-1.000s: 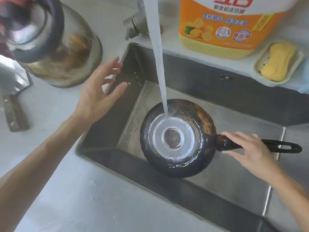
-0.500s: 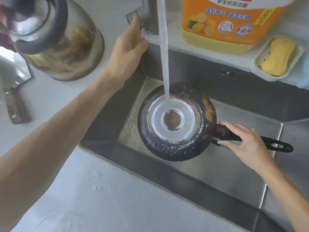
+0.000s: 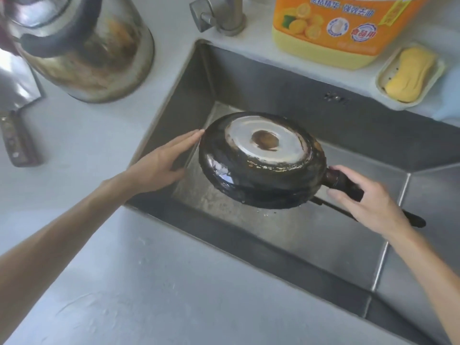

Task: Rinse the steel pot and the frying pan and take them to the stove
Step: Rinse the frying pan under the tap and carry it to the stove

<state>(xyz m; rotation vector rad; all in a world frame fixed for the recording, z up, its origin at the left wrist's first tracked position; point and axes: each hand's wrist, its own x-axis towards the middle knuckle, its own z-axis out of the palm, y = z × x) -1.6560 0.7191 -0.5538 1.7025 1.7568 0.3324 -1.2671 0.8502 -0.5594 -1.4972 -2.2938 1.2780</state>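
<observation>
Frying pan [image 3: 261, 165], wet and bottom-up, hangs over the sink [image 3: 298, 235] at centre frame; right grip [image 3: 368, 202] clasps its handle, left grip [image 3: 161, 160] released, fingers straight against its rim. No water runs from the tap [image 3: 224, 13], so rinsing looks finished; carrying remains.

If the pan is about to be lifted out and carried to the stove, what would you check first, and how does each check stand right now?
1. Water off: ok, no stream falls from the tap.
2. Grip on the handle: ok, the right hand curls around the frying pan handle near the bowl.
3. Second support: ok, the left hand lies open with its fingertips at the pan's far rim.
4. Pan drained: ok so far, it is held upside down and tilted over the sink; its underside is wet and glossy.
5. Inside rinsed clean: cannot tell, the inside faces down.
6. Steel pot rinsed: cannot tell, it stands on the counter left of the sink.
</observation>
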